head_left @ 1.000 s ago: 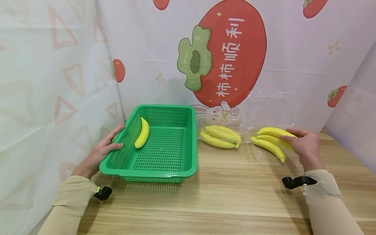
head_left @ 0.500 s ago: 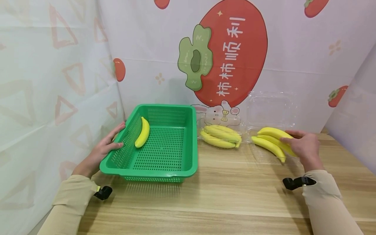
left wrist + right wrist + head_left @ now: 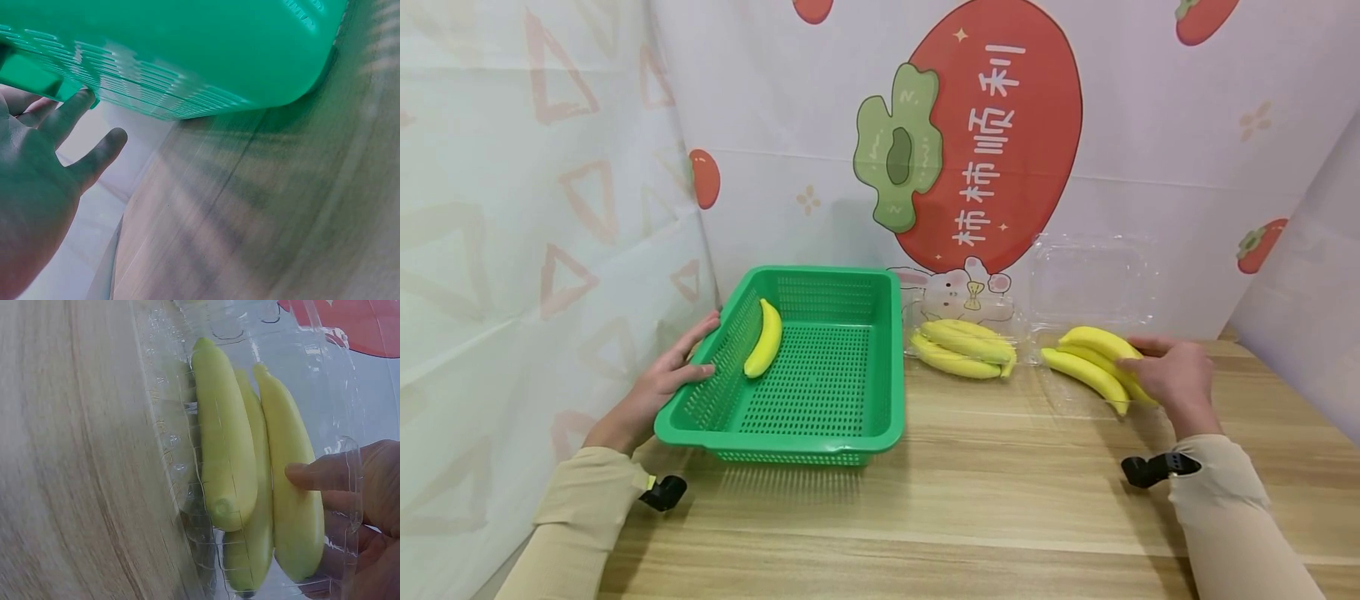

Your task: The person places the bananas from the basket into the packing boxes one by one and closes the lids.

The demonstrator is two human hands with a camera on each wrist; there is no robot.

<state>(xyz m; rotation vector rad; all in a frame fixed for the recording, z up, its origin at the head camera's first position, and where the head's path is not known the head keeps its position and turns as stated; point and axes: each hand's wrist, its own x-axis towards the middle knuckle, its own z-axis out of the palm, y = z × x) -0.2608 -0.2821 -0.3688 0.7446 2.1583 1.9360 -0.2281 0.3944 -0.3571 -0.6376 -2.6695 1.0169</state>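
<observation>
My left hand [image 3: 666, 383] grips the left rim of a green plastic basket [image 3: 816, 443], thumb over the edge and the other fingers outside. In the left wrist view that hand [image 3: 44, 169] touches the rim from below with outstretched fingers. One yellow banana [image 3: 765, 340] lies inside against the left wall. At the right, my right hand [image 3: 1180, 379] holds the rearmost banana [image 3: 1099, 337] between thumb and fingers, within an open clear plastic clamshell [image 3: 1093, 283]. Beside it lie two more bananas; the front banana [image 3: 225, 437] shows whole in the right wrist view.
A second clear clamshell [image 3: 917, 312] with several bananas [image 3: 966, 348] stands between the basket and the open one. Everything rests on a wood-grain table [image 3: 925, 517]. A printed cloth [image 3: 760, 100] hangs right behind, and another cloth [image 3: 550, 250] borders the left side.
The banana in my right hand has turned, its near end swinging down and forward to lie alongside the others in the clamshell. The left hand and basket stay put.
</observation>
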